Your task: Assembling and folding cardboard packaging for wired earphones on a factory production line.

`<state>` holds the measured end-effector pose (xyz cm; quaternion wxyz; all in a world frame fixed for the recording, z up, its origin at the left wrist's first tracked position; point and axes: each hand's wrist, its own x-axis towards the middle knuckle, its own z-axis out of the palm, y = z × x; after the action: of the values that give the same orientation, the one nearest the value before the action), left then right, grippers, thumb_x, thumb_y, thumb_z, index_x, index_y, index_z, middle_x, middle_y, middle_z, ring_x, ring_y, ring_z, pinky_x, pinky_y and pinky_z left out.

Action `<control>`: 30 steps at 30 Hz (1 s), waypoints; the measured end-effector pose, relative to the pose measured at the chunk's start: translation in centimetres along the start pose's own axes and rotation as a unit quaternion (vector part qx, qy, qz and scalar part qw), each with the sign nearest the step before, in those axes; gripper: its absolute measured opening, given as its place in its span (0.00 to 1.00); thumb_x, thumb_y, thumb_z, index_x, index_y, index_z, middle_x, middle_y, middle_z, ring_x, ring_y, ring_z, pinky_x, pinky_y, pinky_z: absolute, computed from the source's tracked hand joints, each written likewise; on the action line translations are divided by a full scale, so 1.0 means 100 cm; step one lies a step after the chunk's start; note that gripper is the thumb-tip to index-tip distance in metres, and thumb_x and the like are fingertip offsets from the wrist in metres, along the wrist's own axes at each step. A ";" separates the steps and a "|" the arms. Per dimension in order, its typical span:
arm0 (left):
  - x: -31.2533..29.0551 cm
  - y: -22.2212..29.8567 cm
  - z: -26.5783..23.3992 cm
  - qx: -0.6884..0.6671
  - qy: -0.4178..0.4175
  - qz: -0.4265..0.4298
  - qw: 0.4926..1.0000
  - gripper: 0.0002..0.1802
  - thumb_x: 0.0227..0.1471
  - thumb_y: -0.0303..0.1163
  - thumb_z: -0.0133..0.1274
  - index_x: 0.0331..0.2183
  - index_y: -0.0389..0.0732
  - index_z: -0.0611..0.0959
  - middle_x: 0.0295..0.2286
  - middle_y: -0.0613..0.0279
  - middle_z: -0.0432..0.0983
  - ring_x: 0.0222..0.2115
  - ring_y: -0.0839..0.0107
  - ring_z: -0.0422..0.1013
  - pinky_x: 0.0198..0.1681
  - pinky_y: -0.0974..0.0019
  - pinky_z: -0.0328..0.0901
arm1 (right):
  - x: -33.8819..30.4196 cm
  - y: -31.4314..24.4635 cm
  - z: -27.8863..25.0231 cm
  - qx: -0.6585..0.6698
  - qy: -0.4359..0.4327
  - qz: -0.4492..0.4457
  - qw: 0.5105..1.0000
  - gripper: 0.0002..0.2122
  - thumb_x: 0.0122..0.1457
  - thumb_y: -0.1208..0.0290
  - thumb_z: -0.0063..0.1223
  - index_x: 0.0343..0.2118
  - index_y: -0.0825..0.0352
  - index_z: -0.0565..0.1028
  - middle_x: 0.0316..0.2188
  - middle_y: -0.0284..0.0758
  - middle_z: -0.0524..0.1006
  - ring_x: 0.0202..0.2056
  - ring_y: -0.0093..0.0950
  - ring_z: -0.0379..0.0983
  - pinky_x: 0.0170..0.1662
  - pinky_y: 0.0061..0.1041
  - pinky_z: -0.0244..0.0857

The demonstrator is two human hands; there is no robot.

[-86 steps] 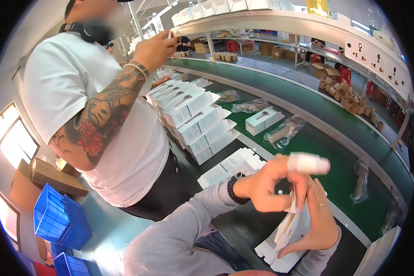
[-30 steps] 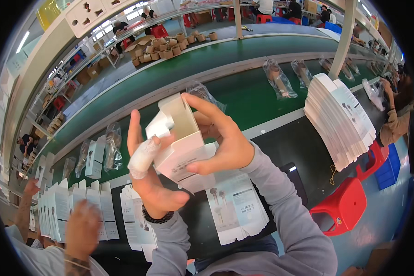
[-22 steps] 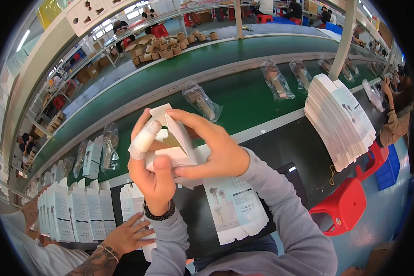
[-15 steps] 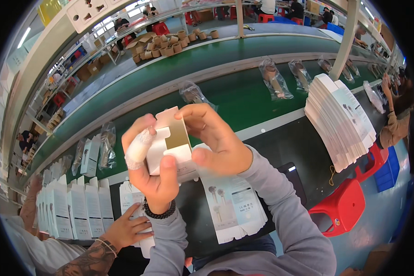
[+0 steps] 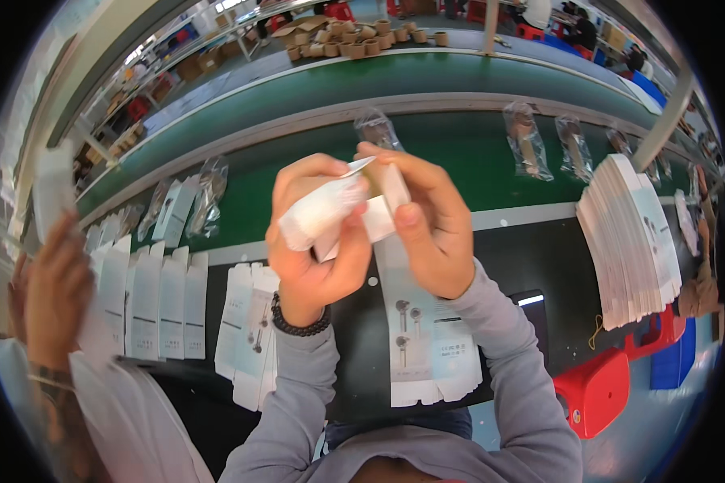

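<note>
A small white cardboard box [image 5: 380, 219] is held up in front of me between both hands, with some of its flaps standing out. My left hand [image 5: 318, 229], one finger wrapped in white bandage, grips its left side and hides much of it. On the other side my right hand [image 5: 431, 221] has its thumb on the near part and its fingers at a raised flap. Beneath my hands, a stack of flat printed cartons [image 5: 431, 354] lies on the black table [image 5: 350, 362]. Left of it is a smaller pile of flat cartons [image 5: 248, 338].
Upright white boxes [image 5: 161, 302] stand in a row at left, beside a co-worker's blurred hand [image 5: 60, 282]. A tall carton stack [image 5: 630, 241] and a phone [image 5: 532, 310] are at right. Bagged items [image 5: 528, 145] lie on the green conveyor [image 5: 459, 169]. A red stool [image 5: 596, 394] stands right.
Both my hands have turned the box and its flaps have shifted. The view has swung, moving the scene about. The co-worker's hand has left the small carton pile and risen at far left.
</note>
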<state>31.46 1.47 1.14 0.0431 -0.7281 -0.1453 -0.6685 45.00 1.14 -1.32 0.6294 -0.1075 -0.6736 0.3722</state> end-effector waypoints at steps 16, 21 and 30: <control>-0.009 -0.012 -0.019 -0.133 -0.018 -0.015 0.991 0.51 0.22 0.46 0.72 0.51 0.41 0.69 0.43 0.52 0.61 0.39 0.62 0.65 0.36 0.63 0.65 | 0.001 -0.004 0.019 0.070 0.025 0.135 0.988 0.09 0.55 0.80 0.48 0.40 0.70 0.68 0.40 0.34 0.67 0.38 0.21 0.68 0.34 0.16 0.67; -0.003 -0.007 -0.016 -0.073 -0.074 0.018 0.994 0.49 0.18 0.45 0.73 0.45 0.36 0.73 0.43 0.54 0.63 0.39 0.63 0.66 0.39 0.64 0.65 | 0.002 -0.006 0.020 0.091 0.070 0.158 0.981 0.14 0.53 0.83 0.48 0.42 0.70 0.64 0.41 0.34 0.65 0.40 0.23 0.68 0.35 0.18 0.68; -0.001 -0.023 -0.024 0.044 0.089 -0.074 0.992 0.61 0.33 0.62 0.59 0.56 0.33 0.51 0.43 0.45 0.64 0.41 0.60 0.66 0.38 0.60 0.66 | 0.014 -0.016 0.006 -0.332 0.003 -0.088 0.939 0.27 0.42 0.71 0.64 0.47 0.65 0.67 0.40 0.39 0.70 0.38 0.30 0.70 0.29 0.21 0.66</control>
<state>28.54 3.04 0.98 0.0385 -0.6502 -0.2238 -0.7250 44.71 0.70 0.81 0.5907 -0.2514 -0.7635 0.0702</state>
